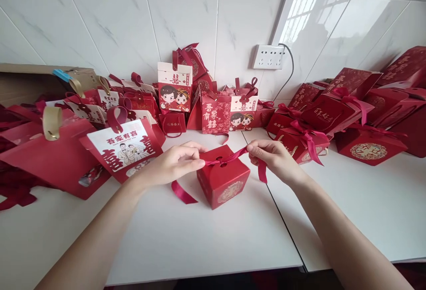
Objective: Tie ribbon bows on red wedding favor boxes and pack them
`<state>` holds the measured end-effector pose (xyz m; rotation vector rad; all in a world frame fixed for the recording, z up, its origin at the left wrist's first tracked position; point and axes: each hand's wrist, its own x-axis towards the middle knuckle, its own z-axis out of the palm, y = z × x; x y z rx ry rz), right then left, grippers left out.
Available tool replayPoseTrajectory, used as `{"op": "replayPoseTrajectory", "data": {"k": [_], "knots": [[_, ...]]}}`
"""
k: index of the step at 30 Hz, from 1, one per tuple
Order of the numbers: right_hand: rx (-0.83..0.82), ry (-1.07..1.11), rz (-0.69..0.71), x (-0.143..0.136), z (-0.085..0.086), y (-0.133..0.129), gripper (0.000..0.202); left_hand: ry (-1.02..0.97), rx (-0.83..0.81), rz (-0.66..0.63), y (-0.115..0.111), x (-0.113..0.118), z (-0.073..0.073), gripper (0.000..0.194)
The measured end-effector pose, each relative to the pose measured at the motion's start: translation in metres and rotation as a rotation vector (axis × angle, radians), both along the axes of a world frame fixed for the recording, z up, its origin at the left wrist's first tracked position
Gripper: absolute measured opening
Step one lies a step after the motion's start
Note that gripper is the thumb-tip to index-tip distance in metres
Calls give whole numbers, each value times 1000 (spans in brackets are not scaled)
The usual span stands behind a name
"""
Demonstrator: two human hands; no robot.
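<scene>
A red gift box (226,181) with a gold round emblem stands on the white table, in front of me. A dark red ribbon (233,156) runs across its top, crossed near the holes in the lid. My left hand (181,161) pinches the ribbon at the box's left, and that side's tail lies on the table. At the upper right of the box, my right hand (271,154) grips the other side of the ribbon, its tail hanging below the fingers.
Red bags and boxes crowd the left, among them a bag with a printed couple (128,148). More boxes stand along the tiled wall and at the right, including a bow-tied box (304,143). A socket strip (268,57) is on the wall. A seam crosses the white table (206,250).
</scene>
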<state>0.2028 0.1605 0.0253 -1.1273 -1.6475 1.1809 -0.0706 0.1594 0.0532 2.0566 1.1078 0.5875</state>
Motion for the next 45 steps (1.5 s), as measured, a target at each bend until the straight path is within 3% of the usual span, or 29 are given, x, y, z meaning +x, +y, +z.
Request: {"op": "replayPoseTrajectory", "data": {"k": [5,10,18,22,29,41,45], "knots": [[-71,-51,-30,6,7,-2,39,-116,-356,-21,0,8,-4,33],[-179,-161,171,22,14,-2,34,-129,-553,-65,1,9,-3,34],[-245,-140,257,16,16,-3,45,-229,-540,-18,4,7,-9,37],[-238,-80,300,8,9,-2,45,-146,-545,-49,3,11,-15,38],[-315,116,245,7,-4,4,51,-220,-599,-103,7,11,-24,40],[-274,-289,380,22,13,3,41,-255,-749,-186,14,5,-26,45],[-262,-292,402,20,14,-1,41,-227,-731,-195,11,5,-22,37]]}}
